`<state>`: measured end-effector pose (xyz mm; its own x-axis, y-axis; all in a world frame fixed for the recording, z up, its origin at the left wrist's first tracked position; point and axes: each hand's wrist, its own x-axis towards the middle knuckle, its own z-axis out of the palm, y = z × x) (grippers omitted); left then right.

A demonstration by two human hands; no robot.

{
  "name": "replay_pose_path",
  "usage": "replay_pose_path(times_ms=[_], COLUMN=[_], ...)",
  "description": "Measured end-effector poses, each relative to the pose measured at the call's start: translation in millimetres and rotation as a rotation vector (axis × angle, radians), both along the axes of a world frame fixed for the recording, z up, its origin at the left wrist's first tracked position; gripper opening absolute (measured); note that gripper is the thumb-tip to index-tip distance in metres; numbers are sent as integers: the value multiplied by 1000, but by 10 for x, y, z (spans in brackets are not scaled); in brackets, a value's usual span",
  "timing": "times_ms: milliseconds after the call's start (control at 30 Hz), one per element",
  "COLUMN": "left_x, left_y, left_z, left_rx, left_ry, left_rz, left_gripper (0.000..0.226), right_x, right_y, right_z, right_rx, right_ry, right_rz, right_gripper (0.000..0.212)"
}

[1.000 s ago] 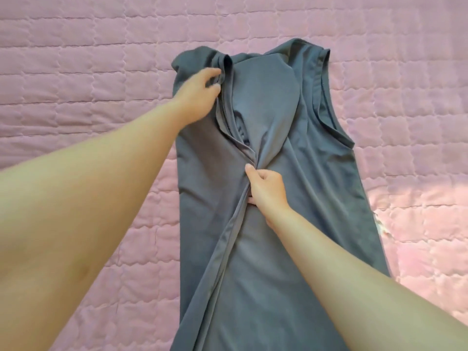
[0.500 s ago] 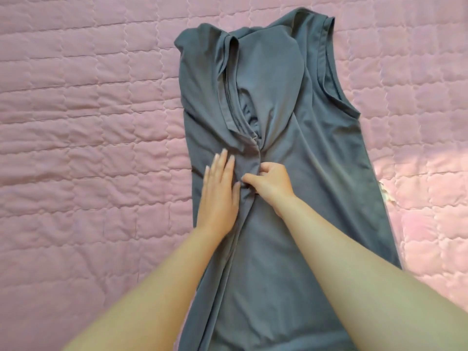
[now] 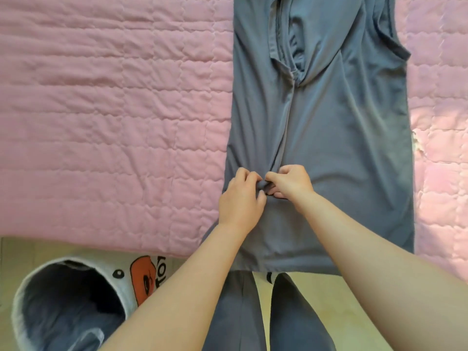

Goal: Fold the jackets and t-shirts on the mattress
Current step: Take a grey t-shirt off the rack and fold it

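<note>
Your left hand and right hand pinch the soft, limp jacket at its front edges; take hems, not loose cloth.

Grey sleeveless jacket flat, lengthwise on pink mattress

A pink quilted mattress fills most of the view, with brighter light falling on its right side. Below its edge lies a pale yellowish floor, where a grey felt basket with an orange print stands at lower left.
</note>
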<state>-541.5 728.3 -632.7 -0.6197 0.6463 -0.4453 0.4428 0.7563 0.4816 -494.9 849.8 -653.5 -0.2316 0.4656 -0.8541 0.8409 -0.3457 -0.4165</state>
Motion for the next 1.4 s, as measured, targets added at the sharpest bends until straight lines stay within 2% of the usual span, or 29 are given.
replay_pose_path(times_ms=[100,233,300,367,400,467,533,600,667,733,833,933,1000,1100,1200,1300,1400], left_x=[190,494,614,798,871,988,996,960,892,800,756,793,862,981,1095,1133,1100], left_y=[-221,-475,-534,-577,-603,-671,-748,-824,-914,-980,-1032,-1107,-1210,-1358,-1445,-1532,-1632], left_z=[80,192,251,321,343,371,359,337,251,148,104,124,102,64,66,15,-39], left_rx=[-133,-279,-272,-204,-174,-183,-210,-145,-57,-9,19,-19,-38,-46,-43,-100,-257], left_ry=[33,95,121,99,44,-105,-212,-192,-99,-127,-366,-557,-566,-556,-648,-706,-637], left_rz=[-10,-4,-7,-16,-16,9,121,333,512,647,749,634,561,655,728,629,591], left_gripper=[32,32,33,34,33,29,20,15,24,34,37,24,20,15,16,12,7], right_x=[121,315,383,555,657,886,1047,1154,1219,1266,1372,1500,1592,1720,1825,1823,1847], right_y=[-159,-322,-369,-431,-467,-558,-641,-704,-750,-785,-863,-966,-1012,-1036,-1044,-1058,-1061], right_z=[29,103,175,215,195,152,141,141,158,168,250,313,322,348,361,373,327], right_rx=[13,-137,-244,-317,-329,-359,-380,-390,-411,-458,-428,-373,-362,-318,-278,-251,-198], right_ry=[16,174,257,290,289,252,210,194,182,178,129,89,77,-11,-56,-68,-161], right_rz=[31,-85,-264,-347,-306,-139,-14,40,60,43,199,282,178,93,89,141,190], right_gripper=[19,11,7,4,8,28,33,34,46,55,48,32,23,22,18,14,13])
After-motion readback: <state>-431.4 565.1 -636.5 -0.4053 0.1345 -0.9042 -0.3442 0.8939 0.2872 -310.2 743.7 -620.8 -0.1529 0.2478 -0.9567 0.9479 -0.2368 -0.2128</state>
